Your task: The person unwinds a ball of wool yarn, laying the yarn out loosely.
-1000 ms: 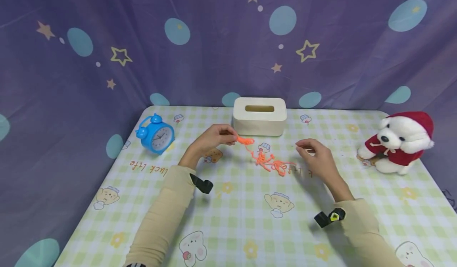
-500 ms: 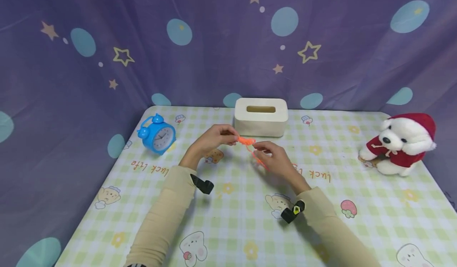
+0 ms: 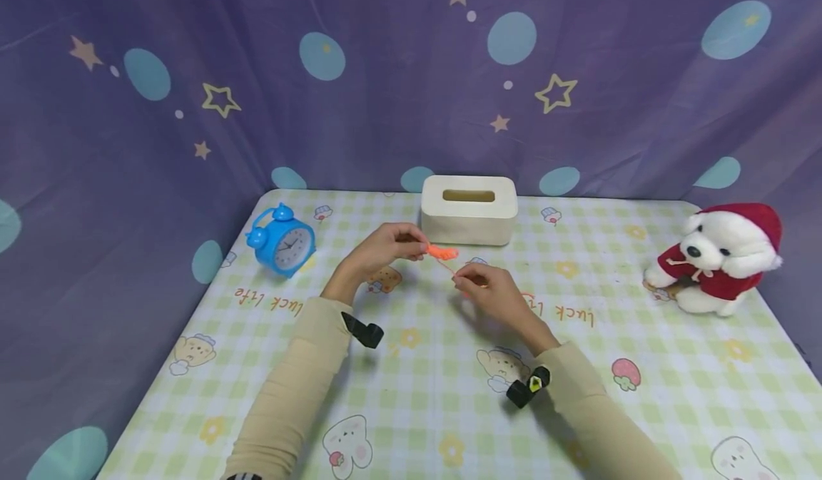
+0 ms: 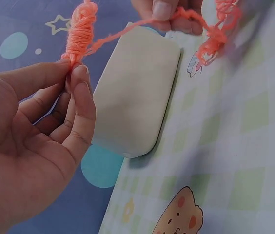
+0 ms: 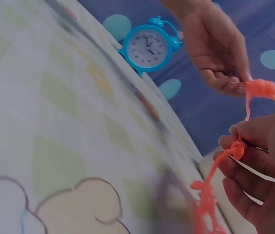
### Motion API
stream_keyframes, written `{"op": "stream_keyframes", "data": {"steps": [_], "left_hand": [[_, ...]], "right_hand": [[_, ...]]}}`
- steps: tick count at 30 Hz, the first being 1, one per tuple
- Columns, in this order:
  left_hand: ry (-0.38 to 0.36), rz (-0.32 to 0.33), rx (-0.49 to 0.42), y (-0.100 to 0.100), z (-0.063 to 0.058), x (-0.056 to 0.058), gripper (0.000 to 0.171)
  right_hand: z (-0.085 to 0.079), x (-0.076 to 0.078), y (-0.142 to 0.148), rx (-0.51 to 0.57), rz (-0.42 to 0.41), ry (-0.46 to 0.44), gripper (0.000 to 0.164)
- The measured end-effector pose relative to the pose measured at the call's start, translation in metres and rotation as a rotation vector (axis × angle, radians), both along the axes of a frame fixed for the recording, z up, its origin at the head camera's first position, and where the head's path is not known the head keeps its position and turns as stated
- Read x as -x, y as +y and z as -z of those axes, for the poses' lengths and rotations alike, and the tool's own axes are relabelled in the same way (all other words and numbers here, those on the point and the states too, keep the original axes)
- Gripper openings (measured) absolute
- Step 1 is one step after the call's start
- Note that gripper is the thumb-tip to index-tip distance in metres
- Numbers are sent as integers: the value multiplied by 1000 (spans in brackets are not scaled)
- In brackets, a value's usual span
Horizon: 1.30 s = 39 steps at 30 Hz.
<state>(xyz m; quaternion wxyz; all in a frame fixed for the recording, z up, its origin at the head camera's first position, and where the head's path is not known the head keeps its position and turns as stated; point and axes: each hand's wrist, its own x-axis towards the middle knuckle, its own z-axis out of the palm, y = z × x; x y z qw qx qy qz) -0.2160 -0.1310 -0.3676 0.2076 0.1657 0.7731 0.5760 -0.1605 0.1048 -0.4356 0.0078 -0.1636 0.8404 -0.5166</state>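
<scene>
My left hand (image 3: 388,247) pinches one end of a small wound bundle of orange yarn (image 4: 82,30) between thumb and fingertips, above the table. A single strand runs from the bundle to my right hand (image 3: 493,291), whose thumb and finger pinch it a short way to the right and nearer me. Below the right fingers, in the right wrist view, hangs a loose tangled length of the orange yarn (image 5: 206,195) with a knot close to the fingertips. From the head view most of that tangle is hidden behind the right hand.
A cream tissue box (image 3: 469,223) stands just behind the hands. To the left is a blue alarm clock (image 3: 282,241); at the right sits a white plush dog (image 3: 713,259) in red clothes. The checked tablecloth (image 3: 398,409) covers the table, with a purple curtain (image 3: 398,123) behind.
My right hand came in from the right to the yarn near the bundle, then drew slightly away along the strand, pinching it. The left hand stays in place.
</scene>
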Motion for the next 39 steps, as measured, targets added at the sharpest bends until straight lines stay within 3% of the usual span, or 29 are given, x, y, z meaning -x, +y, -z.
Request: {"op": "stream_keyframes", "data": {"steps": [9, 13, 20, 25, 28, 34, 39], "left_hand": [[-28, 1, 5, -3, 1, 1, 14], [-30, -5, -8, -2, 2, 1, 12], [-17, -8, -8, -1, 3, 1, 13], [7, -12, 25, -1, 2, 1, 14], [0, -12, 29, -1, 3, 1, 14], [-8, -3, 33, -2, 4, 1, 14], [-24, -1, 34, -4, 3, 1, 15]], "right_hand": [[-17, -2, 34, 91, 145, 21, 25], [-24, -2, 42, 72, 172, 40, 28], [-29, -10, 48, 66, 65, -14, 23], [-52, -24, 45, 78, -33, -58, 14], [-62, -30, 42, 81, -41, -26, 10], [-66, -29, 45, 176, 83, 54, 13], [-54, -20, 58, 268, 173, 88, 17]]}}
